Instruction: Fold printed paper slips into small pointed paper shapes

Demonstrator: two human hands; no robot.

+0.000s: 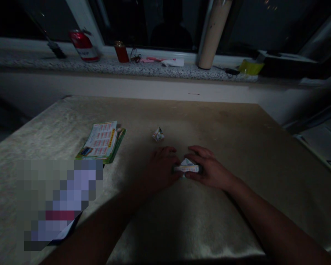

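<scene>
A small piece of folded printed paper [188,168] lies low over the table in front of me, between both hands. My left hand [164,169] is closed on its left end, with thumb and fingertips at the edge. Around the right end curl the thumb and fingers of my right hand [205,167], which cover part of it. Just beyond my left hand stands a small folded paper shape [158,134] with pointed corners. Farther left is a stack of printed calendar cards [100,141] with green edges.
The table [231,129] runs up to a wall below a granite sill [105,67]. On the sill are a red and white can [84,46], a red jar [121,52], a cardboard tube [213,35] and yellow tape [251,67]. A blurred-out flat object [74,197] lies at left.
</scene>
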